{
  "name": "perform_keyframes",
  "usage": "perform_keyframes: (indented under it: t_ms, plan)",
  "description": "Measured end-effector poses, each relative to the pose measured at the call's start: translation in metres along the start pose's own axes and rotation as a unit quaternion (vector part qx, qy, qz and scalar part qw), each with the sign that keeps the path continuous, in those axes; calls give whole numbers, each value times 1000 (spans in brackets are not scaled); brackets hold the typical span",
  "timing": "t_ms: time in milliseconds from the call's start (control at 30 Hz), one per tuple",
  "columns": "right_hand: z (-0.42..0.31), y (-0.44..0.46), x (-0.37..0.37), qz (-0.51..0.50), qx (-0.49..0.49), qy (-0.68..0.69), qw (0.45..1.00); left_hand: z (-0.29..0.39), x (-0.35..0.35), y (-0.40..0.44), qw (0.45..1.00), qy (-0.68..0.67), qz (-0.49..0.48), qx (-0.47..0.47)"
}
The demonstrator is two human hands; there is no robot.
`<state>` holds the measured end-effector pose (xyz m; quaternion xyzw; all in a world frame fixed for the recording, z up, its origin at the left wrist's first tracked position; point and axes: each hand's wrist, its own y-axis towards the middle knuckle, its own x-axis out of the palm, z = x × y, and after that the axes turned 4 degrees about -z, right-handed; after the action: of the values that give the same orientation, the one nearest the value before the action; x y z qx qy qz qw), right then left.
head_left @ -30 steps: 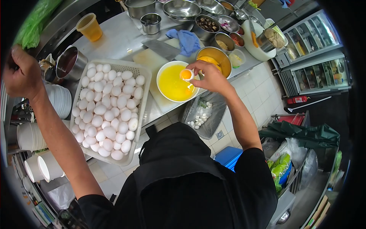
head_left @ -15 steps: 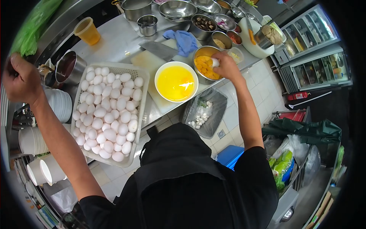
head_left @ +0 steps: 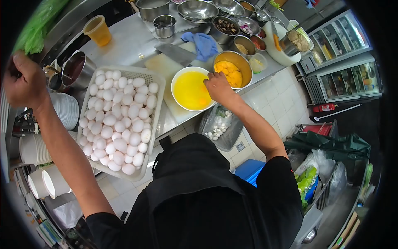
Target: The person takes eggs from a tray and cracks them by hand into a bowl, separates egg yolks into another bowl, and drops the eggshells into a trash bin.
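My right hand [head_left: 219, 87] is over the right rim of a white bowl [head_left: 173, 93] of yellow liquid egg. Its fingers are bent together, and what they hold, if anything, is hidden. An orange yolk [head_left: 202, 101] shows in that bowl near the hand. Just beyond stands a metal bowl [head_left: 247, 70] holding several egg yolks [head_left: 230, 74]. My left hand [head_left: 25, 79] is raised at the far left with curled fingers, just below a green plastic bag [head_left: 35, 37]; I cannot tell what is inside its grip. Between my arms sits a white basket [head_left: 156, 79] piled with white eggs [head_left: 120, 118].
A large knife [head_left: 176, 53] and a blue cloth [head_left: 202, 45] lie behind the white bowl. Metal bowls of ingredients [head_left: 226, 28] line the back. A lined bin [head_left: 224, 128] with eggshells stands below the counter edge. Stacked plates [head_left: 64, 111] are at left.
My right hand has moved left and toward me, from inside the metal yolk bowl, where something white showed at its fingers, to the white bowl's rim. My left hand stays raised.
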<state>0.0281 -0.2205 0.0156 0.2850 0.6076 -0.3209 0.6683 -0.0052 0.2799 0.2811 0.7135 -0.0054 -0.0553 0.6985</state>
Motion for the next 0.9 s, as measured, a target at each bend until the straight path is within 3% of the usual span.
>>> perform_keyframes:
  t_ms: [367,600,800,867,900]
  plan:
    - [-13,5,21,23,-8,-93,995,6,-2,4,996,-67,-36,36]
    - [-17,5,31,9,-7,-89,996,33,-4,3,999,-34,-8,15]
    - [-10,1,35,40,-2,154,987,13,-3,1,999,-36,-25,16]
    - [-11,-1,30,36,33,299,953,33,-5,-1,999,8,-26,-42]
    - [-12,-2,27,36,32,300,953,33,-5,-2,999,10,-27,-41]
